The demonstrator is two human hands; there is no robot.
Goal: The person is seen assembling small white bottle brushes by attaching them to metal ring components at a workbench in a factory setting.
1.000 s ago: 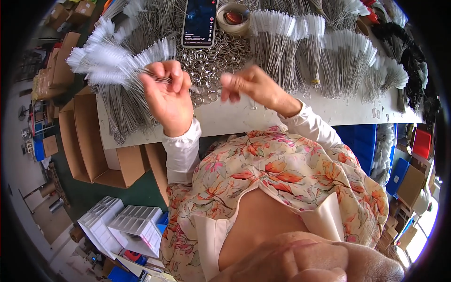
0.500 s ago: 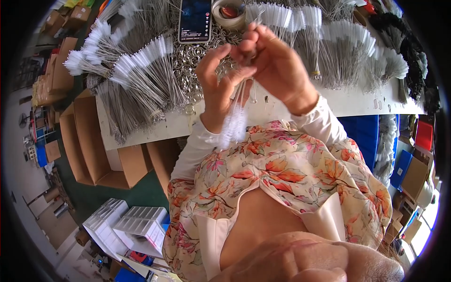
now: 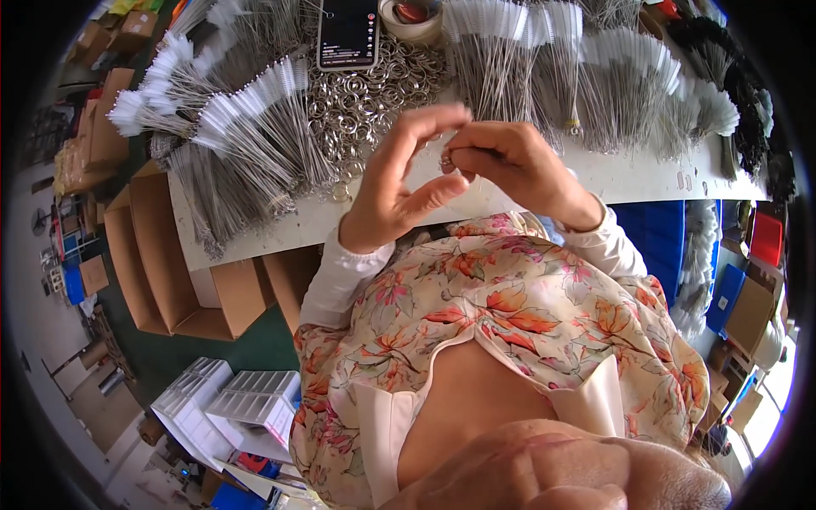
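Note:
Above the front edge of the table, my left hand (image 3: 399,183) is held with its fingers stretched out and the thumb apart; its fingertips are slightly blurred and come close to the right hand. My right hand (image 3: 527,174) is closed, thumb against curled fingers, with a small metal ring (image 3: 445,159) showing at the fingertips. Whatever else lies in its palm is hidden. A pale whitish patch shows below the right wrist; I cannot make out what it is. Just beyond my hands lies a heap of shiny metal rings (image 3: 353,106).
White-bristled wire brushes (image 3: 255,110) lie in bundles at the left, with more brush bundles (image 3: 625,81) at the right. A phone (image 3: 348,34) and a round tub (image 3: 412,25) stand behind the rings. Cardboard boxes (image 3: 174,255) sit left of the table, a blue crate (image 3: 650,242) at the right.
My hands have come lower and nearer to me. The left hand has let go of the white-bristled brushes that hung below it, and they no longer show there. The right hand has curled closed.

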